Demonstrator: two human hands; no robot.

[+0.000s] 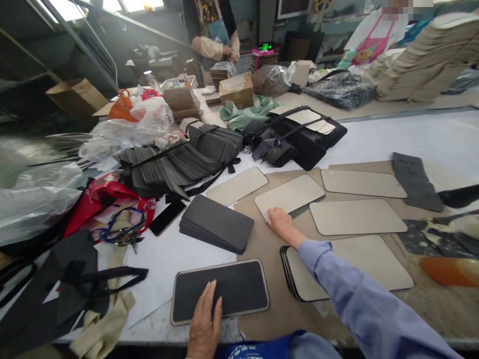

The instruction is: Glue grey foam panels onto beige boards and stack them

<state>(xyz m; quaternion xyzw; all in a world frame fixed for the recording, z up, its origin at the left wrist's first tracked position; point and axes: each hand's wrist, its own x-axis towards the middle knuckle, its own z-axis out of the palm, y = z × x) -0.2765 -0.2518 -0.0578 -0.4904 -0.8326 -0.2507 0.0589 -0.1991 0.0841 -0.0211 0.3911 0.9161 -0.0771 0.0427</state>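
My left hand (205, 316) rests with its fingers stretched flat on a dark grey panel with a beige rim (239, 286), near the table's front edge. Farther forward, my right hand (281, 223) has its fingers closed at the lower left corner of a beige panel with rounded corners (294, 192); a grey piece shows under that panel's near edge. Left of this hand is a stack of dark grey panels (217, 222). Beneath my right forearm lies a stack of beige panels with dark edges (366, 259), partly hidden by the sleeve.
More beige panels (357, 217) lie on brown paper. Bundled grey sheets (187, 157) and a strapped black bundle (299, 137) stand behind. At left are a phone (167, 218), keys (123, 236) and a red bag (108, 199). An orange-handled tool (449, 270) lies right. Another person (217, 40) stands across the table.
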